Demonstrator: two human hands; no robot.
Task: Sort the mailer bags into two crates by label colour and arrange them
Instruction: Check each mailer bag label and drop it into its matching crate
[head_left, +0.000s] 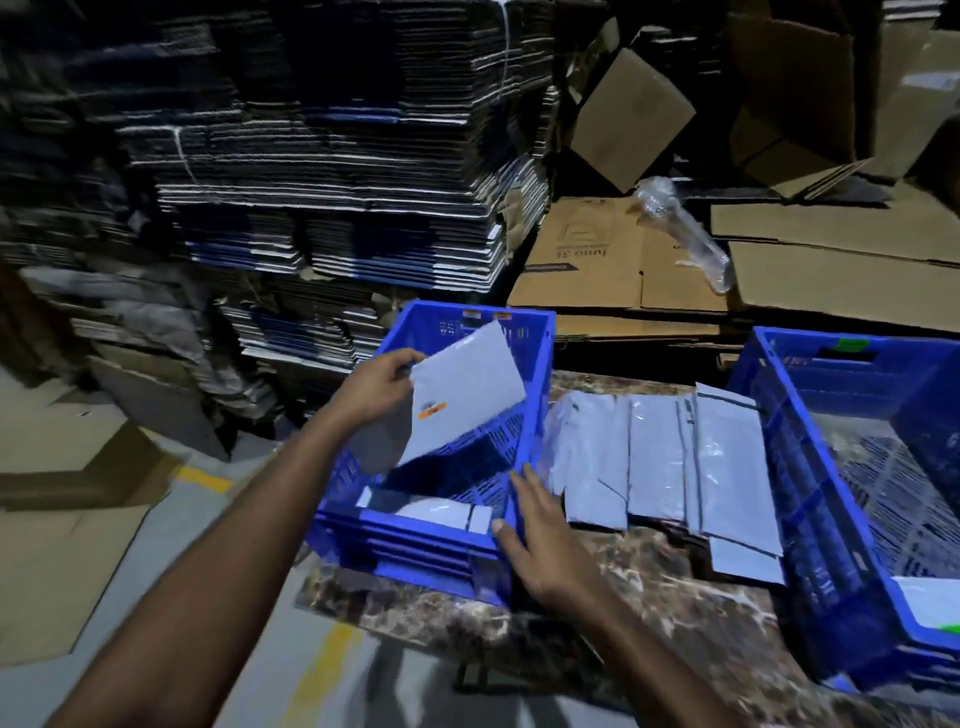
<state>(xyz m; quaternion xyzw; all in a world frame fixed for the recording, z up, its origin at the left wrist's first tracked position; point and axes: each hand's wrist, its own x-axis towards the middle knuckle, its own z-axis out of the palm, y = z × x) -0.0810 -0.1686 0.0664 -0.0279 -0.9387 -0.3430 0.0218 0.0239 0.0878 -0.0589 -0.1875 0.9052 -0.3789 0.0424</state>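
Left hand (382, 387) pinching orange-labelled mailer bag (460, 389)

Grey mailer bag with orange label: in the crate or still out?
Out: left hand holds the grey mailer bag tilted above the left blue plastic crate.

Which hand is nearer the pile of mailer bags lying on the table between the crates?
Right. The right hand rests on the crate's corner beside the pile; the left hand is across the crate.
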